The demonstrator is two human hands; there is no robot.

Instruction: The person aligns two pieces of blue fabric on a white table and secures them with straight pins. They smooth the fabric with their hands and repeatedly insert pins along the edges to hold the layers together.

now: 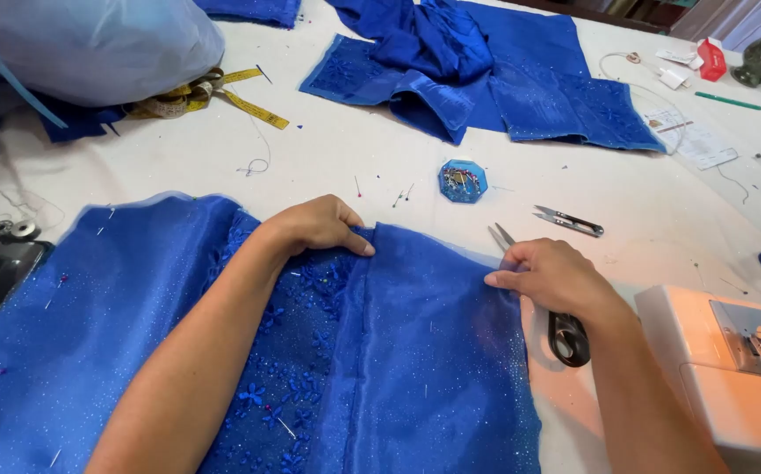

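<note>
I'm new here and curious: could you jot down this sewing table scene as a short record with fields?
Left hand: left hand presses flat on the blue fabric
Right hand: right hand grips the fabric's edge, lying over the scissors
Near the hands: thread snips, blue pin holder, loose pins
Further off: yellow tape measure, folded blue cloth
Right edge: sewing machine
Surface: white table

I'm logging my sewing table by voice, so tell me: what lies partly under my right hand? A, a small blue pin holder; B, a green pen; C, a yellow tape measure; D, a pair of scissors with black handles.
D: the scissors run beneath the right hand, blades poking out above it and a black handle below, beside the blue fabric.
</note>
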